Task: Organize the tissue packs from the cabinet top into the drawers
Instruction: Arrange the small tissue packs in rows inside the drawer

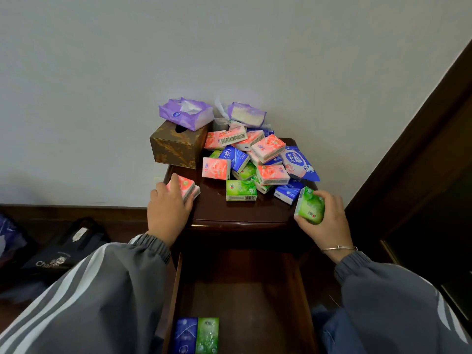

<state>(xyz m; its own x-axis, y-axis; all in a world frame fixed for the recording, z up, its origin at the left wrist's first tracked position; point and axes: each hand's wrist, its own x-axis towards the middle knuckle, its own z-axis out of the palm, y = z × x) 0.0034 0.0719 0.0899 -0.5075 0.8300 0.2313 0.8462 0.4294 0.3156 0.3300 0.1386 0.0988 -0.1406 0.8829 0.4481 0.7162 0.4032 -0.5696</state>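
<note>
A heap of small pink, blue and green tissue packs [258,162] covers the back half of the dark wooden cabinet top [217,210]. My left hand [167,206] grips a pink tissue pack [187,187] at the top's left edge. At the right front corner my right hand [325,218] holds a green tissue pack [309,206] tilted upright. One green pack [240,190] lies alone in front of the heap. Below, the open drawer [242,297] holds a blue pack [186,334] and a green pack [207,334] side by side at its near left.
A brown patterned tissue box [176,148] stands at the back left with a purple soft pack [185,113] on it. Another purple pack [246,114] and a blue wet-wipes pack [300,163] sit behind and right. Dark bags [61,254] lie on the floor left. A dark wooden frame [419,159] rises right.
</note>
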